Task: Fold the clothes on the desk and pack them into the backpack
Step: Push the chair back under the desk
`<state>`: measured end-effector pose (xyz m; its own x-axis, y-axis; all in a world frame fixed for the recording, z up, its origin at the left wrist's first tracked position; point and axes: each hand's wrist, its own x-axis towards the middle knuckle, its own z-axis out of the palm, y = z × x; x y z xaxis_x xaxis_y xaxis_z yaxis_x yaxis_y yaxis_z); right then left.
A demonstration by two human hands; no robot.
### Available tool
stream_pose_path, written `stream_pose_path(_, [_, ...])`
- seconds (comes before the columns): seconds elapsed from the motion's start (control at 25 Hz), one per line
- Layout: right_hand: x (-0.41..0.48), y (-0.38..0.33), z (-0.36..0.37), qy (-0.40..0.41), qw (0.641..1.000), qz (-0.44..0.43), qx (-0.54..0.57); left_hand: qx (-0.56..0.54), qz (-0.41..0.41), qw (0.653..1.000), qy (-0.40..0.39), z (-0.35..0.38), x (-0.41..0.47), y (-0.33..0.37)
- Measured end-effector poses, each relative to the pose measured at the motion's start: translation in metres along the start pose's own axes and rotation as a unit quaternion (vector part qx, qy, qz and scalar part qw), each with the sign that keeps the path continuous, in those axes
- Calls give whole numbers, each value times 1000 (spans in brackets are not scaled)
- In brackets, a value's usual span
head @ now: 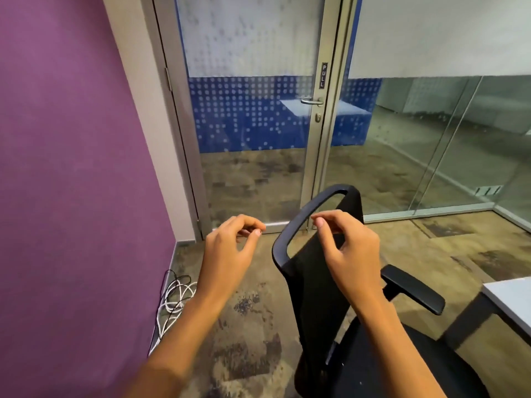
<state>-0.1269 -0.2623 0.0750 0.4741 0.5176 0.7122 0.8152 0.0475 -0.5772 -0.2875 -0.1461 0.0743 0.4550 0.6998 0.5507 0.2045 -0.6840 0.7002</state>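
Two bare hands, left grip and right grip loosely curled, empty, before black mesh chair

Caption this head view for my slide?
Left hand and right hand, empty and loosely curled, raised by a black chair, glass door ahead, purple wall at left.

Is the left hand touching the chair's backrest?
Apart. Head view shows floor between the left hand and the backrest frame.
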Motion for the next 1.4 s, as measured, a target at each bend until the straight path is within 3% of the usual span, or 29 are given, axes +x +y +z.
stream_pose_path(0.4, [87, 48, 93, 24, 991, 88, -94, -65, 30, 993, -92, 40, 163, -100])
stream_pose_path(0.72, [139, 53, 148, 107, 953, 155, -235, -148, 147, 952, -223, 79, 288, -159])
stream_pose_path(1.16, [160, 65, 186, 195, 845, 331, -373, -253, 256, 850, -385, 173, 337, -160])
stream_pose_path(1.4, [158, 81, 199, 244, 756, 444, -415, -281, 356, 768, -453, 233, 354, -145])
